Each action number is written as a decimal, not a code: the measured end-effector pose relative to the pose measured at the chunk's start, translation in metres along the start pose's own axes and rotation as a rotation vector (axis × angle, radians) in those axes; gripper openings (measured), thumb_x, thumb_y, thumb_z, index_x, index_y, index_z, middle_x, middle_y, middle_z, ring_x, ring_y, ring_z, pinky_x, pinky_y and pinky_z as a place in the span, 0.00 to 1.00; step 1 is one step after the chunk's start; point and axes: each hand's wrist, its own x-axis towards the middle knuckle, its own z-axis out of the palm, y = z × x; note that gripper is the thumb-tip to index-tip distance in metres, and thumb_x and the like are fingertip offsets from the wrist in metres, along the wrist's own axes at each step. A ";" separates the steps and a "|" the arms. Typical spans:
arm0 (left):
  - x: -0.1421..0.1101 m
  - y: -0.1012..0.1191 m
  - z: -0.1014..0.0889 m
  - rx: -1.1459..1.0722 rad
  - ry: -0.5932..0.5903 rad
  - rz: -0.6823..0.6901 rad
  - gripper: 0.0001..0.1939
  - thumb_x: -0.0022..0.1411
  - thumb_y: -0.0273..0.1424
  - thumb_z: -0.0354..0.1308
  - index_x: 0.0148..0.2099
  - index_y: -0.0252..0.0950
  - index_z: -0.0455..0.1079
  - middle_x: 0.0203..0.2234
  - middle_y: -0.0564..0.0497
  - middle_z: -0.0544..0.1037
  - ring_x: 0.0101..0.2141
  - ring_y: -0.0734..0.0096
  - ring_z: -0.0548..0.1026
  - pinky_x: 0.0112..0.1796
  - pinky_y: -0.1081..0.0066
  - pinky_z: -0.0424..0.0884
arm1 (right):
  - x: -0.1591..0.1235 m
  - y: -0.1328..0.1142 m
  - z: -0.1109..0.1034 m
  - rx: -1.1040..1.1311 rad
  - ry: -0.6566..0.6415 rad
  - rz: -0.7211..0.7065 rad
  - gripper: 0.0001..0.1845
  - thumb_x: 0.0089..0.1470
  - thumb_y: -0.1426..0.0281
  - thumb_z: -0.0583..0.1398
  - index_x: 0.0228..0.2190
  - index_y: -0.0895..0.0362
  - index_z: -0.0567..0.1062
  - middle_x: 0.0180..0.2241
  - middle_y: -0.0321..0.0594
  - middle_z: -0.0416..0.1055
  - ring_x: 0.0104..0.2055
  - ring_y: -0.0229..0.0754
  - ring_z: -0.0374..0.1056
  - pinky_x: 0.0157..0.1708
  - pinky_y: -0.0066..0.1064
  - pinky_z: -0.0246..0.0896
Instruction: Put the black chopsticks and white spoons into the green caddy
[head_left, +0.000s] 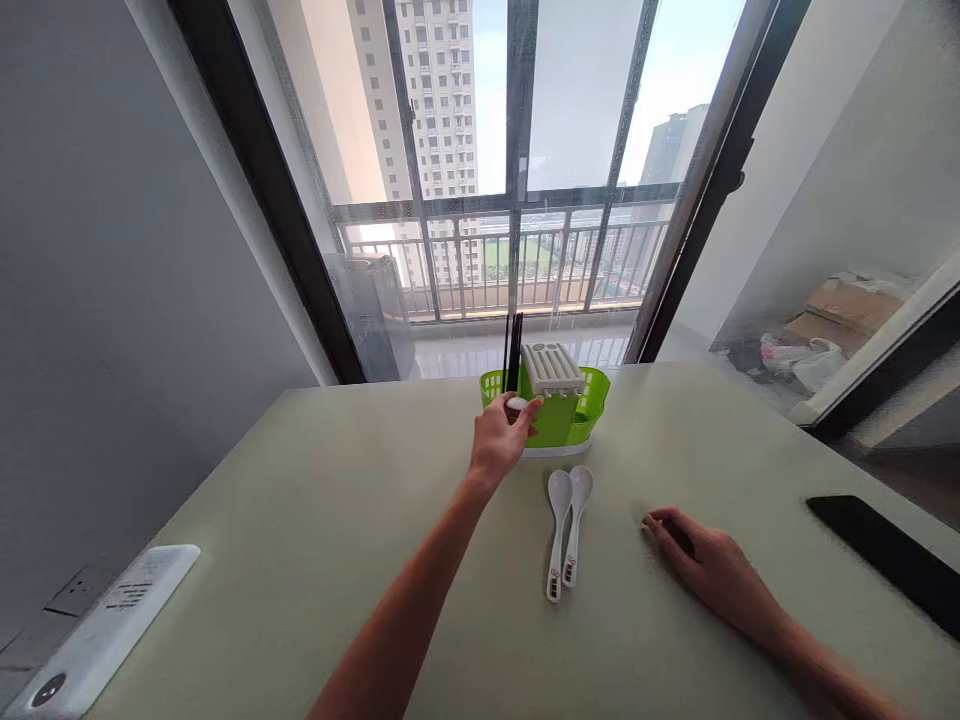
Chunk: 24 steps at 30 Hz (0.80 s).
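My left hand (501, 436) reaches to the front left of a green cutlery holder (556, 420) with a white slotted top. Its fingers are closed on a white spoon (516, 404); only the rounded white end shows, and the rest is hidden by the hand. Black chopsticks (514, 352) stand upright in the holder's left part, just behind that hand. Two white spoons (559, 492) lie side by side on the table, handles toward me. To the right of them my right hand (705, 562) rests on the table, loosely curled and open, with nothing visible in it.
The holder stands near the far edge of the pale table (360, 480). A black flat object (889, 555) lies at the right edge. At the left edge is a white power strip-like panel (112, 630). Glass doors and a balcony railing (525, 265) are beyond the table.
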 end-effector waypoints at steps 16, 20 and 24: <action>-0.024 -0.031 -0.010 0.143 0.155 0.340 0.20 0.69 0.42 0.57 0.58 0.40 0.62 0.26 0.59 0.73 0.22 0.75 0.71 0.27 0.75 0.64 | 0.001 -0.003 -0.001 -0.005 0.105 -0.051 0.25 0.65 0.48 0.49 0.38 0.52 0.77 0.27 0.39 0.77 0.25 0.43 0.70 0.28 0.31 0.63; -0.040 -0.049 -0.009 0.236 0.004 0.375 0.12 0.71 0.41 0.52 0.51 0.40 0.65 0.24 0.60 0.69 0.22 0.76 0.68 0.27 0.75 0.62 | 0.001 -0.002 0.000 -0.007 0.092 -0.041 0.26 0.65 0.48 0.49 0.39 0.52 0.76 0.26 0.39 0.76 0.25 0.43 0.69 0.28 0.31 0.62; -0.045 -0.067 0.003 0.461 -0.248 0.309 0.15 0.68 0.42 0.55 0.51 0.38 0.69 0.30 0.53 0.76 0.29 0.68 0.75 0.32 0.71 0.68 | 0.001 0.002 0.003 -0.017 0.068 -0.018 0.25 0.66 0.48 0.48 0.40 0.52 0.75 0.24 0.35 0.72 0.23 0.41 0.66 0.28 0.31 0.60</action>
